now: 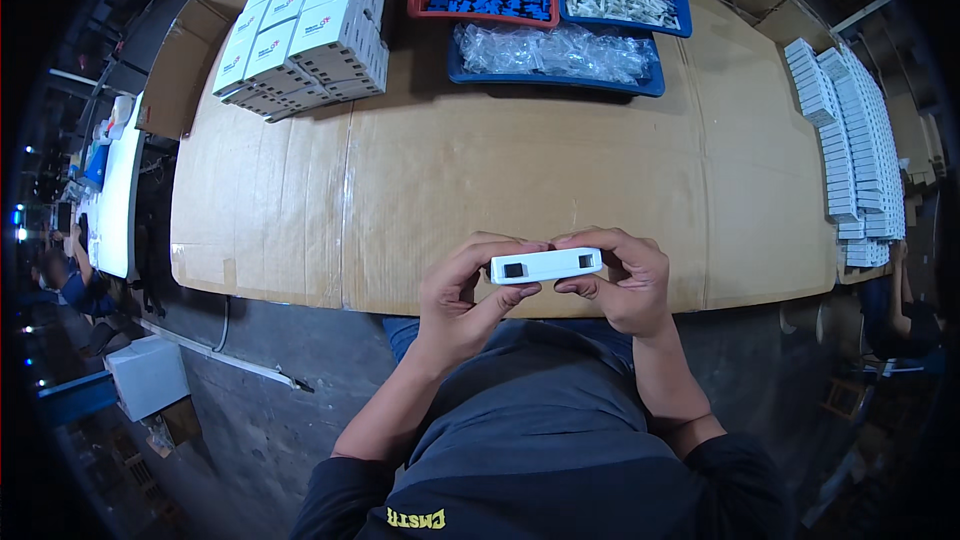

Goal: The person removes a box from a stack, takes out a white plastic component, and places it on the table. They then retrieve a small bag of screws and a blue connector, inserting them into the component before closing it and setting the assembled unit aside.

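Both my hands hold a small white plastic box (547, 266) on edge above the near edge of the table. Its narrow side faces up and shows two square openings, a dark one near the left end and a lighter one near the right. My left hand (470, 285) pinches the left end between thumb and fingers. At the other end, the thumb and fingers of my right hand (625, 280) grip it the same way. The fingertips of the two hands nearly meet along its far side.
Stacked white boxes (300, 30) stand far left on the cardboard-covered table (520, 170). Far middle are a red tray (412, 0) of blue parts, a blue tray (684, 10) of whitish parts and another blue tray (560, 84) of clear bags. Piled white units (850, 140) line the right edge.
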Demonstrator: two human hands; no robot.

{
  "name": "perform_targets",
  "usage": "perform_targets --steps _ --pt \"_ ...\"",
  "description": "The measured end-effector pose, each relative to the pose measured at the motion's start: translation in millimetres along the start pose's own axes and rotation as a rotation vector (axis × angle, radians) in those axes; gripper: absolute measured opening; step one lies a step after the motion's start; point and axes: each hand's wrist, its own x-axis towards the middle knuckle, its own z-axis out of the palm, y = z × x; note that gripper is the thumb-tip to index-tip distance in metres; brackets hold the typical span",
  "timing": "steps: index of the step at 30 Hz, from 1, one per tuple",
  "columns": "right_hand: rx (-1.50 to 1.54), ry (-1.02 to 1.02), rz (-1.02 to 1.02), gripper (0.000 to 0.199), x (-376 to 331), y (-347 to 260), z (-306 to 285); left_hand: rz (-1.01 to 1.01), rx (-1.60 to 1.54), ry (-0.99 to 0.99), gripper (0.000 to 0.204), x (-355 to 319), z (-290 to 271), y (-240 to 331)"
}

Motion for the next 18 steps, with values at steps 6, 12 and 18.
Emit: perform_targets --steps 6,12,18 --pt "0.010 0.004 0.027 0.030 -2.6 -4.6 2.9 -0.046 -0.014 0.008 0.034 -2.5 3.1 6.1" --pt "0.212 0.251 0.118 0.036 1.3 14.3 3.3 -0.171 -0.164 0.249 0.039 6.9 8.3 6.9" --pt "0.123 0.082 0.308 0.041 1.2 8.6 8.4 -0.282 -0.194 0.255 0.039 2.5 2.8 -1.3"
